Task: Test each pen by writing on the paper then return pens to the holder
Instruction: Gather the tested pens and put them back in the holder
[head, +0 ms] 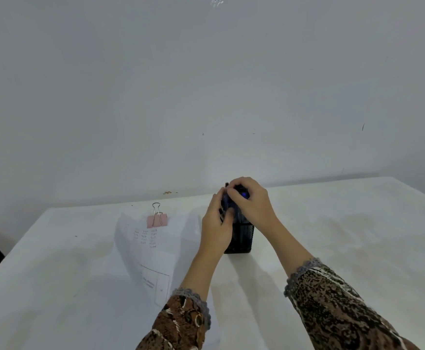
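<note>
Two hands clamp the upright pens: left hand alongside, right hand on top, directly over the mesh holder; paper lies leftward.

The left forearm and right forearm reach forward and converge. The left grip curls its fingers round the pens. The right grip arches over from above, fingertips pinching the same pens' tops.
</note>
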The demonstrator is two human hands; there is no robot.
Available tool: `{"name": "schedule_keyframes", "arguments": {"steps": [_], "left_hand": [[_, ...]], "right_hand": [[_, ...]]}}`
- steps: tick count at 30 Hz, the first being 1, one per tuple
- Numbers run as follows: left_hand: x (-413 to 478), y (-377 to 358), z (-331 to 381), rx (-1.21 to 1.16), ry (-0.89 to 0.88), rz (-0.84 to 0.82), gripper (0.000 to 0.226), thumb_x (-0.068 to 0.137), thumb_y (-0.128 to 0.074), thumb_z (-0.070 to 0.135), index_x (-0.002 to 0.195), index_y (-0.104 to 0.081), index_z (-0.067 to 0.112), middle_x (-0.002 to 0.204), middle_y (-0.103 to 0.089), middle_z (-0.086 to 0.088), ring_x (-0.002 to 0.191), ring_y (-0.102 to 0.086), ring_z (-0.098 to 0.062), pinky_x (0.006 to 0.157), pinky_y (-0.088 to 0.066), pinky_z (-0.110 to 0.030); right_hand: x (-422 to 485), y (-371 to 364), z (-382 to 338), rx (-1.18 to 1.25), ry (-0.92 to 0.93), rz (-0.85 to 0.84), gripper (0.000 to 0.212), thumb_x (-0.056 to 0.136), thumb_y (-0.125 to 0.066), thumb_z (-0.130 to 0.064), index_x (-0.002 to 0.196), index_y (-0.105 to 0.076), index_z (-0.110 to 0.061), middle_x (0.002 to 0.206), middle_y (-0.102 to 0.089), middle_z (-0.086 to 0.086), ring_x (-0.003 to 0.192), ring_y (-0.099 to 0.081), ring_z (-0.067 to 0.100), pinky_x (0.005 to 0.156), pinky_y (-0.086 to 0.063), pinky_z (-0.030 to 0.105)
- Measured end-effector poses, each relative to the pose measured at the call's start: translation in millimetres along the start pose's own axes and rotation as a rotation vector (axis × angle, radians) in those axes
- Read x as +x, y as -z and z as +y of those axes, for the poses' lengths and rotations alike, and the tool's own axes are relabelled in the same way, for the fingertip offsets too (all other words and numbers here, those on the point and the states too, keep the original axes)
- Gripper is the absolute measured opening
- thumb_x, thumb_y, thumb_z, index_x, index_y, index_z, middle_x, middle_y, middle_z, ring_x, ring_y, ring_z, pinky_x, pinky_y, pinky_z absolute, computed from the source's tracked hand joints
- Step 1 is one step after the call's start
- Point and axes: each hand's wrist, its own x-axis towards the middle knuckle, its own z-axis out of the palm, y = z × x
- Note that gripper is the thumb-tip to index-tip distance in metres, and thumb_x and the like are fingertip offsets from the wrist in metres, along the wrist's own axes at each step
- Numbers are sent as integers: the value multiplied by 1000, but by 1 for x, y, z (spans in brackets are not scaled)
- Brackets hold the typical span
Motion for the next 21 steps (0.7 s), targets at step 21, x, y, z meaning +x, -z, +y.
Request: {"name": "schedule_keyframes", "arguments": {"steps": [21], "left_hand": [[-5, -8, -8, -166, 94, -115, 47, 100, -34, 27, 144, -18, 28, 132, -34, 24, 117, -37, 13, 88, -36, -1]], "right_hand": [[8, 9, 10, 88, -169, -183, 35, 95, -51, -19, 130, -53, -19, 123, -55, -6, 110, -51, 7, 90, -41, 15]]}}
